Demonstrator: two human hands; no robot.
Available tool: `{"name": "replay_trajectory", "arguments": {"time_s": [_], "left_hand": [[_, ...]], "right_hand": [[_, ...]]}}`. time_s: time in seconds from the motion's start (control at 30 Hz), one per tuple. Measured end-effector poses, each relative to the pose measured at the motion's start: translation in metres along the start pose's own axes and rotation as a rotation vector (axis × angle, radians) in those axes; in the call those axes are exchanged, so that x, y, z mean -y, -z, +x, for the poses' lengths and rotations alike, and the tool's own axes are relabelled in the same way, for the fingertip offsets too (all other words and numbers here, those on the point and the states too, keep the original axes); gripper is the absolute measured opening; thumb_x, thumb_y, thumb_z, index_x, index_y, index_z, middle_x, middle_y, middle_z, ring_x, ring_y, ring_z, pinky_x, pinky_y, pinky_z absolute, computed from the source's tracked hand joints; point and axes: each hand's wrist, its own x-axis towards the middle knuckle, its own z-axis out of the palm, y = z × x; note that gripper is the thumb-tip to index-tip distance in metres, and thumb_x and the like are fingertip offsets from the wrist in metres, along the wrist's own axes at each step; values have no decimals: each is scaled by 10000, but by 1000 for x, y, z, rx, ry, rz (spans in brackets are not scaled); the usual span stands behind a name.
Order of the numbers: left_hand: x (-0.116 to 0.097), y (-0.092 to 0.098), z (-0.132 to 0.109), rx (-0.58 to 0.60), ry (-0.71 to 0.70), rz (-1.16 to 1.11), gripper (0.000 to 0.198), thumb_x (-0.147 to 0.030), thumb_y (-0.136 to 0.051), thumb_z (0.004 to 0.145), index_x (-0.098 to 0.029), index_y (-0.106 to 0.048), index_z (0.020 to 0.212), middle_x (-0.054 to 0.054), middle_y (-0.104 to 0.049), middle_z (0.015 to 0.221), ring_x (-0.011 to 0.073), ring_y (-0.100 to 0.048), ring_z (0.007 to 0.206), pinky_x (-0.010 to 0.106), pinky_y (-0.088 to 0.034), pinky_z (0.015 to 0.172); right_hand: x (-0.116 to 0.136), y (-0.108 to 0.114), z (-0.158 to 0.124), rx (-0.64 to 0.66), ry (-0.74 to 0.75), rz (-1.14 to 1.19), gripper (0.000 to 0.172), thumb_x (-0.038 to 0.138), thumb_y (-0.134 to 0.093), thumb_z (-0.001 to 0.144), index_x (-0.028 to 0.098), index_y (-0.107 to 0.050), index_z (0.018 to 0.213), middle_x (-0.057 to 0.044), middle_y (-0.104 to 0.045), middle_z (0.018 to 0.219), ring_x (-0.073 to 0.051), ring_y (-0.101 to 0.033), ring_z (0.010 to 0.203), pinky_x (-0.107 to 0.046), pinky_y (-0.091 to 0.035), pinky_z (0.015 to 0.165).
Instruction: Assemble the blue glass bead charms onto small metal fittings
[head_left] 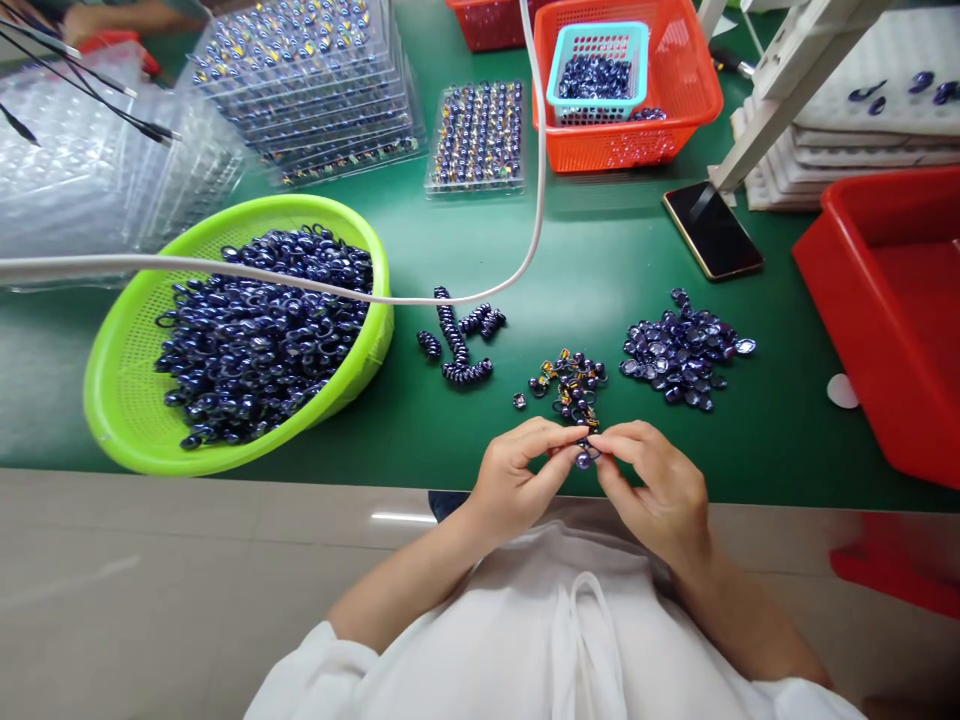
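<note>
My left hand (527, 462) and my right hand (658, 487) meet at the front edge of the green table, fingertips pinched together. Between them is a small part with a shiny dark-blue ball (583, 460) and a thin dark loop; the fingertips hide the rest. Just beyond lies a loose pile of similar ball pieces (576, 385) with orange-yellow bits. Right of that pile are flat, faceted dark-blue pieces (679, 350). Dark rings (453, 335) lie in stacked rows to the left. A lime-green basket (112, 400) holds a heap of dark-blue ring-like parts.
Clear trays (345, 110) of ball pieces are stacked behind, beside a single tray (476, 138). An orange basket (682, 130) holds a light-blue basket (598, 112). A white cable (420, 301) hangs across the view. A phone (712, 230) and red bin (877, 330) sit right.
</note>
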Motion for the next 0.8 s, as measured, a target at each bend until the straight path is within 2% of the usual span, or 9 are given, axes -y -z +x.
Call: {"name": "replay_trajectory", "arguments": {"time_s": [0.13,0.37,0.57,0.8], "left_hand": [[2,-1,-1,9,-47,30,225,-138,-634,910,-166,-768,1088,75,-735,835,152,-665,762,263,-542,699],[4,-5,-2,-29,-119,49,241,-102,-643,903,-183,-756,1099,77,-770,869,160,-684,774,286,-554,716],[6,-8,-4,-51,-150,42,241,-91,-647,898,-182,-745,1098,95,-777,910,173,-693,796,304,-560,724],[7,-9,-4,-59,-212,28,228,-79,-636,893,-173,-728,1079,99,-764,890,180,-682,788,319,-559,725]], "right_hand": [[1,-1,-1,-8,-3,-12,329,18,-635,849,219,-632,1109,-53,-701,966,-183,-676,884,-318,-547,764],[6,-1,2,14,-257,202,210,75,-614,891,232,-650,1026,-5,-668,910,-127,-627,771,-254,-517,681],[12,-3,2,-11,-352,208,129,125,-622,898,230,-657,966,11,-659,834,-116,-589,696,-237,-485,607],[10,-9,1,-13,-422,330,92,149,-619,898,225,-649,941,5,-654,843,-123,-613,729,-237,-510,649]]}}
